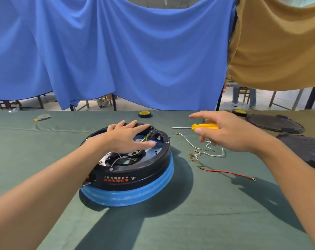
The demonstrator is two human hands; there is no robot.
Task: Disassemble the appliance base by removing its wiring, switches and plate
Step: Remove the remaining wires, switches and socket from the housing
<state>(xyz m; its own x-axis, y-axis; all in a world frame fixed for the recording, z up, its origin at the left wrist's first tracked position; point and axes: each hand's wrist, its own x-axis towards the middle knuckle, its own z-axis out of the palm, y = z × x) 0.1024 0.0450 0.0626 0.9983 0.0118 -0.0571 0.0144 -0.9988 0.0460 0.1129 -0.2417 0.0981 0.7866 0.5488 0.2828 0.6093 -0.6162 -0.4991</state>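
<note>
Several wires are already out: a bunch of white wires (203, 150) lies on the table (189, 222) just below my right hand (230, 134), and one red wire (228, 171) lies nearer to me, further below that hand. My left hand (127, 139) rests flat, fingers spread, on top of the appliance base (135, 179), which stands open side up under it. Beneath and beside its fingers I see white leads (124, 156), a yellow-green lead (145, 138), a black block (154, 133) that may be a switch, and the metal plate (154, 150). I judge the job part done, with the inside work left. My right hand hovers at the handle of the yellow screwdriver (205, 126), forefinger straight, other fingers curled. Whether it grips the tool I cannot tell.
</note>
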